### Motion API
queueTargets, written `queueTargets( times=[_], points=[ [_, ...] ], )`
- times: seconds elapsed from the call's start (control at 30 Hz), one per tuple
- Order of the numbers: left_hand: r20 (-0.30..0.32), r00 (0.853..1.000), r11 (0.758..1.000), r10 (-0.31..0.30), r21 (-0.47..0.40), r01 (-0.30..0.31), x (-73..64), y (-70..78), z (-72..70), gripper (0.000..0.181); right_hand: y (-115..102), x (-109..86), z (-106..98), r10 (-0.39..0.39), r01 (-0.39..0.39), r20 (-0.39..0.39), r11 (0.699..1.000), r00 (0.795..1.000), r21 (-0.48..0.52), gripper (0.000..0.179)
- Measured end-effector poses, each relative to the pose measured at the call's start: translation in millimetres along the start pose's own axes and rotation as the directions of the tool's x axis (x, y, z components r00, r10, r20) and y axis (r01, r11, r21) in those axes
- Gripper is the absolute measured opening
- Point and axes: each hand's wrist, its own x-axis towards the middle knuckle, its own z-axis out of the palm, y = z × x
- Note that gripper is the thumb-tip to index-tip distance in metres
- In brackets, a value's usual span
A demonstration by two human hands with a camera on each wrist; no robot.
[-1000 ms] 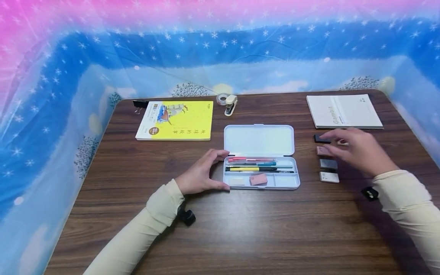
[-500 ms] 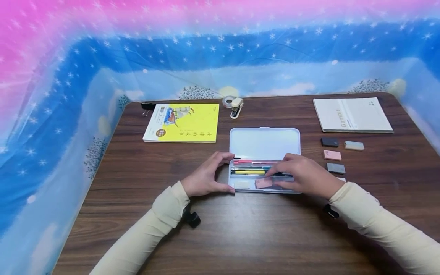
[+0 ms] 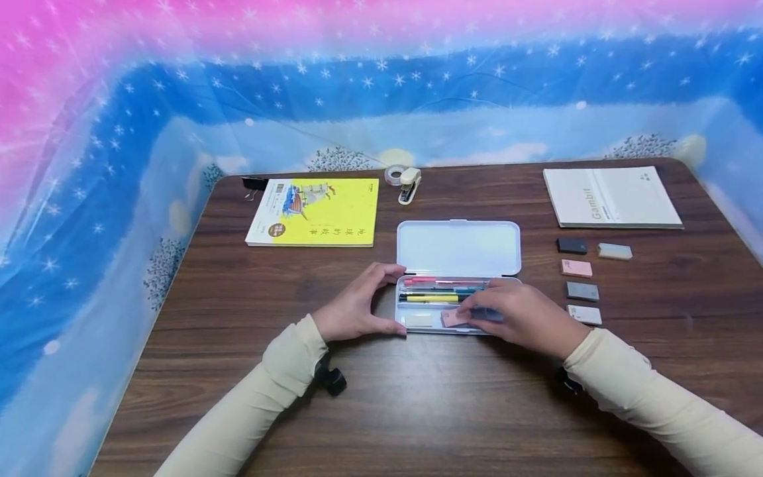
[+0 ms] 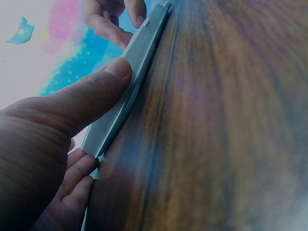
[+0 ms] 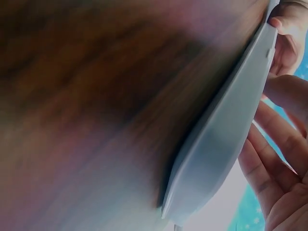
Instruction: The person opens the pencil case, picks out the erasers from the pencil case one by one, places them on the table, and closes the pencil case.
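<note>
A white pencil case (image 3: 459,245) lies with its lid raised on the table. My left hand (image 3: 356,307) grips its left end, thumb on the front edge and fingers at the back corner; the left wrist view shows the thumb pressing the side wall. Pens (image 3: 435,298) fill the rear compartment. In the front part lie a whitish eraser (image 3: 419,320) and a pink eraser (image 3: 451,319). My right hand (image 3: 524,315) reaches over the right half of the case and pinches the pink eraser. It hides the right compartments.
Right of the case stand a black eraser (image 3: 572,246), a second pink eraser (image 3: 576,268), a grey eraser (image 3: 582,291), a white eraser (image 3: 585,315) and a pale eraser (image 3: 614,252). Behind are a yellow book (image 3: 340,218), a stapler (image 3: 409,185), tape (image 3: 395,175) and a notebook (image 3: 620,199).
My right hand has left the erasers on the right, come into the case and closed on the pink eraser. The pale eraser is now uncovered. My left hand keeps its hold.
</note>
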Motion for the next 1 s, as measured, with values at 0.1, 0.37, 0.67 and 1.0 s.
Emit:
queueTargets(
  times=[0.1, 0.37, 0.67, 1.0],
  points=[
    [-0.002, 1.0, 1.0, 0.003, -0.005, -0.003, -0.3, 1.3, -0.4, 0.095, -1, 0.4, 0, 0.008, -0.008, 0.004, 1.0, 1.0, -0.002, 0.027],
    [-0.001, 1.0, 1.0, 0.002, -0.004, -0.002, -0.2, 1.9, -0.6, 0.095, -2, 3.8, -2, 0.017, -0.018, 0.042, 1.0, 0.999, 0.024, 0.028],
    [-0.002, 1.0, 1.0, -0.008, -0.003, 0.008, 1.0, 0.7, 0.7, 0.094, -2, 5.5, -8, 0.09, -0.098, 0.096, 0.992, 0.991, 0.081, 0.032],
    [-0.001, 1.0, 1.0, -0.016, -0.002, 0.016, 0.2, 1.2, 0.1, 0.097, 42, -55.3, -69, 0.254, -0.273, -0.174, 0.957, 0.951, -0.096, 0.042]
  ],
)
